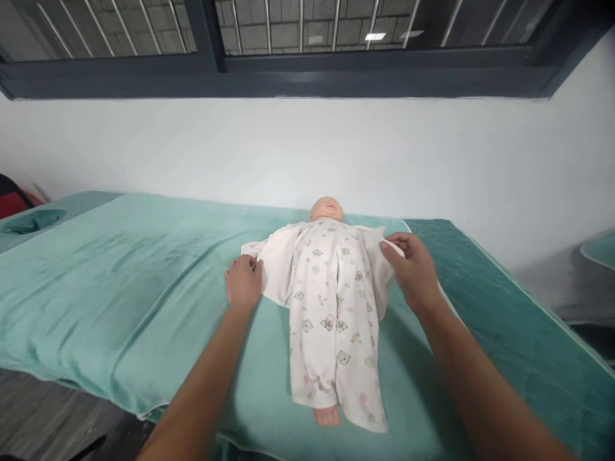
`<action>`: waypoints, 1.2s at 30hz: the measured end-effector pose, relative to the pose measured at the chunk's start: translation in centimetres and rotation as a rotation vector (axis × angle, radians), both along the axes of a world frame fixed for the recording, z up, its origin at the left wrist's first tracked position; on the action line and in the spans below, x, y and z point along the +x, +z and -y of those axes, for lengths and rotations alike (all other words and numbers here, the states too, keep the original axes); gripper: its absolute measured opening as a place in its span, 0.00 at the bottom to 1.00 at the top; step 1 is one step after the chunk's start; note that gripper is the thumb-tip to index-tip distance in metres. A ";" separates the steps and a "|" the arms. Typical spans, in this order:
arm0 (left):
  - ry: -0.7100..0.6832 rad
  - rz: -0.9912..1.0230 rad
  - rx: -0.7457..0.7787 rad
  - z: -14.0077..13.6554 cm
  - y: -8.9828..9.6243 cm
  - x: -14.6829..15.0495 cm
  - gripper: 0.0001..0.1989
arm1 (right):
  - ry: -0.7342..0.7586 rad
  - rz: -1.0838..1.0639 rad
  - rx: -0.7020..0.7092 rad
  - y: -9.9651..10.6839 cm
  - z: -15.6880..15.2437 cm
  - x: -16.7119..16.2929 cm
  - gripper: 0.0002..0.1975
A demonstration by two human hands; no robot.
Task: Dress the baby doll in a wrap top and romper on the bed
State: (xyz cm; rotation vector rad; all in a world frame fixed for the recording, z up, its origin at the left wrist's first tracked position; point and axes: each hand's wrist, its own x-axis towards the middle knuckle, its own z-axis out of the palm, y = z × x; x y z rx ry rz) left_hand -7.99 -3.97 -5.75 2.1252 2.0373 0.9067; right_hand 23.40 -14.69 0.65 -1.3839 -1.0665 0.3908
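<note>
A baby doll (327, 209) lies on its back, head toward the wall, with one bare foot (327, 415) showing at the near end. White printed baby clothes (317, 307) cover its body and legs, and their plain white side panels spread out to both sides. My left hand (243, 282) has its fingers curled on the outer edge of the left panel (278, 266). On the other side, my right hand (412, 266) pinches the edge of the right panel (377, 266) between thumb and fingers, slightly raised. The doll's arms are hidden.
Under the doll is a teal sheet (120, 282) on a padded bed, with a darker green cover (504, 333) to the right. A white wall (288, 150) and a dark-framed barred window (307, 80) stand behind. A red and black object (14, 200) sits at far left.
</note>
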 end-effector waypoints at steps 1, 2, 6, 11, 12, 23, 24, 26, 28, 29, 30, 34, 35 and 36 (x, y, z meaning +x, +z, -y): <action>0.000 0.008 0.002 0.0 0.0 0.0 0.11 | 0.076 0.075 0.048 1.0 0.3 -1.5 0.13; 0.000 0.012 0.004 0.0 -0.1 -0.1 0.11 | 0.181 0.188 0.038 1.9 0.7 -2.8 0.12; 0.005 0.014 0.004 -0.1 -0.2 -0.2 0.10 | 0.534 0.436 -0.189 2.7 2.8 -4.9 0.07; 0.000 0.020 0.006 -0.2 -0.2 -0.1 0.10 | 0.251 0.084 -0.021 1.1 2.7 -2.1 0.09; 0.004 0.024 0.012 -0.2 -0.2 -0.1 0.11 | 0.207 0.044 0.004 1.0 2.0 -1.6 0.09; -0.215 0.490 -0.153 1.5 2.1 1.0 0.20 | 0.129 0.174 0.055 -0.8 -5.6 -3.5 0.09; -0.220 0.561 -0.157 1.6 2.6 1.5 0.20 | 0.163 0.170 0.057 -1.1 -5.3 -3.6 0.09; -0.230 0.689 -0.155 2.0 4.0 2.9 0.18 | 0.207 0.140 0.058 -1.6 -4.9 -3.6 0.10; -0.271 0.747 -0.134 2.6 5.8 4.8 0.15 | 0.228 0.118 0.067 -1.8 -4.6 -3.5 0.10; -0.306 0.745 -0.103 3.0 6.7 6.0 0.15 | 0.231 0.105 0.073 -1.8 -4.6 -3.4 0.10; -0.353 0.718 -0.073 3.4 7.5 7.1 0.14 | 0.231 0.091 0.076 -1.7 -4.7 -3.4 0.09; -0.693 0.267 -0.105 5.4 9.3 11.0 0.14 | 0.232 0.032 0.080 -1.6 -4.8 -3.3 0.09; -0.745 0.139 -0.120 5.8 9.5 11.5 0.13 | 0.232 0.027 0.075 -1.5 -4.8 -3.3 0.09; -0.774 0.047 -0.134 6.1 9.6 11.7 0.14 | 0.232 0.027 0.066 -1.5 -4.8 -3.3 0.09</action>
